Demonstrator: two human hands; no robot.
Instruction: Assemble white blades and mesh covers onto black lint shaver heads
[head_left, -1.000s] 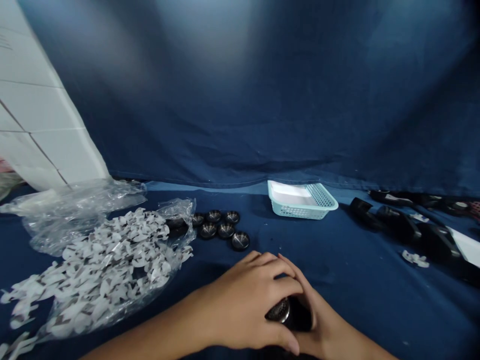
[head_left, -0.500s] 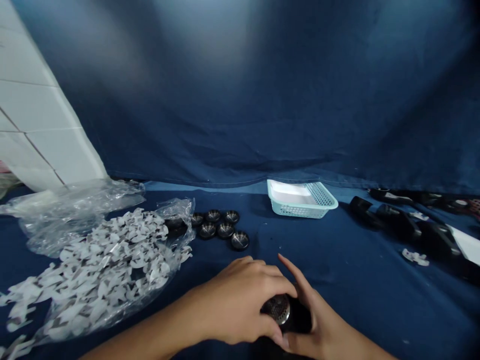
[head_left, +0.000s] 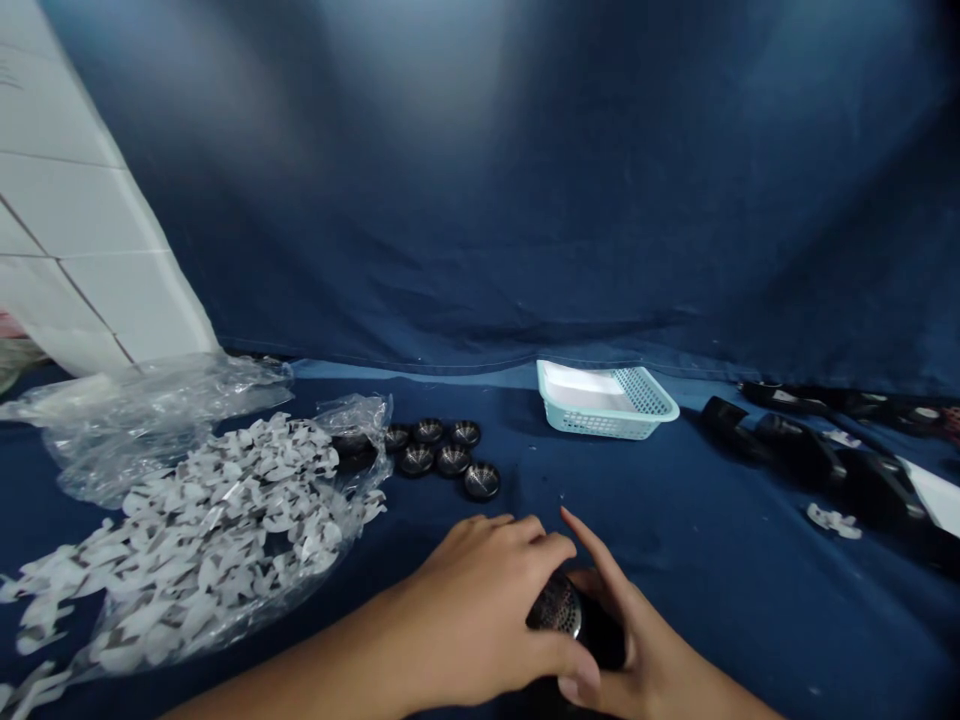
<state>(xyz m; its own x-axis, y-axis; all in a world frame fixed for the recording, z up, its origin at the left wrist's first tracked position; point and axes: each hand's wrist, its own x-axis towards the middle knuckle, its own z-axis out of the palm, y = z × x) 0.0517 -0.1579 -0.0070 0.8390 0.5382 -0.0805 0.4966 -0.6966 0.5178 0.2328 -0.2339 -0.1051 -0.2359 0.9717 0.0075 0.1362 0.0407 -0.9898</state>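
Note:
A black cylindrical device with a round perforated metal end lies between my two hands near the bottom centre. My left hand curves over the perforated end, its thumb across the lower rim. Round the body of the device wraps my right hand, with its index finger stretched up and away. Beyond my left hand sit several round black caps with shiny, patterned concave faces, loosely in two rows. The lower part of the device is dark and partly hidden by the hands.
A heap of small white plastic pieces spreads over clear plastic bags at the left. A light blue basket holding white paper stands at the back. Black devices and a white piece lie at the right on the blue cloth.
My left hand's fingers have lifted and drawn back slightly from the perforated end, and its thumb has shifted right over the rim. The view has moved slightly.

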